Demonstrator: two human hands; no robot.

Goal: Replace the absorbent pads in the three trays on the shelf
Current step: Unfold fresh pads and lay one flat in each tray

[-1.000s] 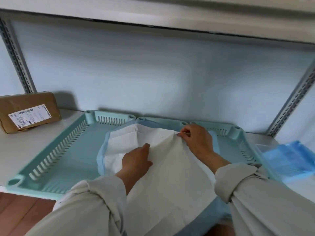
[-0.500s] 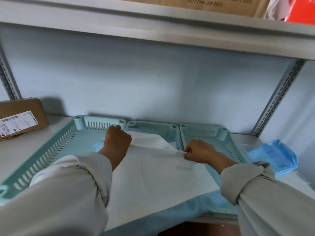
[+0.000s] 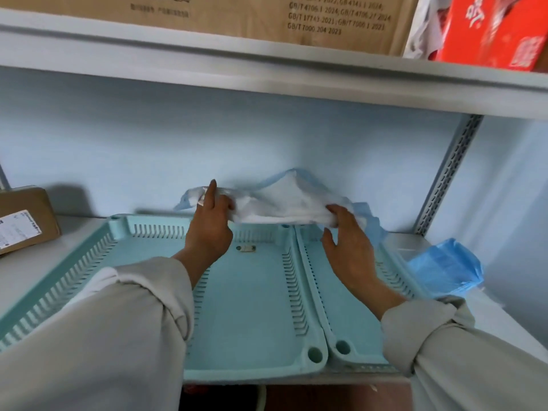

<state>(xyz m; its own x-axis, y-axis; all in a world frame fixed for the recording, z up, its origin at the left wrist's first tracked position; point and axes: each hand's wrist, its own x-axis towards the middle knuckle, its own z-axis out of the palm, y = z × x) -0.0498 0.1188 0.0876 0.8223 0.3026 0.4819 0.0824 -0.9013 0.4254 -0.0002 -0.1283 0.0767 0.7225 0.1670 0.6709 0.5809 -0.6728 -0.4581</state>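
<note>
Three pale teal slotted trays stand side by side on the shelf: the left tray [image 3: 89, 262], the middle tray [image 3: 252, 307] and the right tray [image 3: 335, 307]. Their visible floors are bare. A white absorbent pad [image 3: 281, 203] with blue backing is bunched up in the air above the trays' far ends. My left hand [image 3: 210, 226] grips its left end with the index finger sticking up. My right hand [image 3: 350, 244] holds its right end with curled fingers.
A stack of blue pads in a clear bag [image 3: 444, 268] lies on the shelf to the right of the trays. A brown labelled parcel [image 3: 20, 221] sits at the far left. The upper shelf [image 3: 267, 78] carries a cardboard carton [image 3: 267, 16] and a red box [image 3: 492, 28].
The pad lay spread over the middle tray; both hands have gathered and lifted it toward the back wall, leaving the tray floors bare. The camera has tilted upward.
</note>
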